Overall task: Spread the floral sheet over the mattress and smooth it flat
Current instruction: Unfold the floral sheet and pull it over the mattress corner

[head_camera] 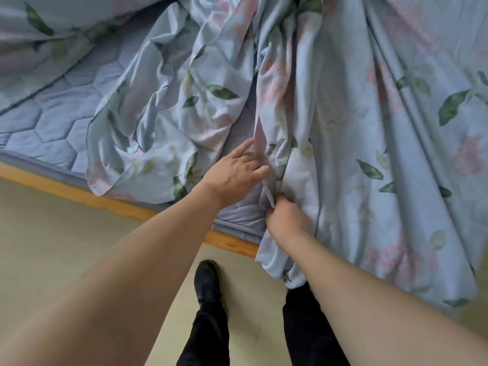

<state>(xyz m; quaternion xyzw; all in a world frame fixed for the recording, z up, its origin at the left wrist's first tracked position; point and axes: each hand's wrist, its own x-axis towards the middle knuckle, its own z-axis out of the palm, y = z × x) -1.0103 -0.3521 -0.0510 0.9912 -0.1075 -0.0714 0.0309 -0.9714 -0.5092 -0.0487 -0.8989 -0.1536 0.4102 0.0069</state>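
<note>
The pale blue floral sheet (369,128) lies bunched in deep folds over the right and middle of the quilted blue mattress (52,120). A crumpled flap of it sits left of centre and part hangs over the near edge. My right hand (286,216) grips a hem fold of the sheet at the mattress edge. Just above and to the left, my left hand (235,173) reaches in with straight fingers that touch the same hem strip. Bare mattress shows at the left and in a gap under my hands.
A wooden bed frame edge (105,199) runs diagonally along the near side. More floral bedding (39,27) is heaped at the top left. Below lies a pale green floor (66,247), with my black-trousered legs and a black shoe (207,281) close to the frame.
</note>
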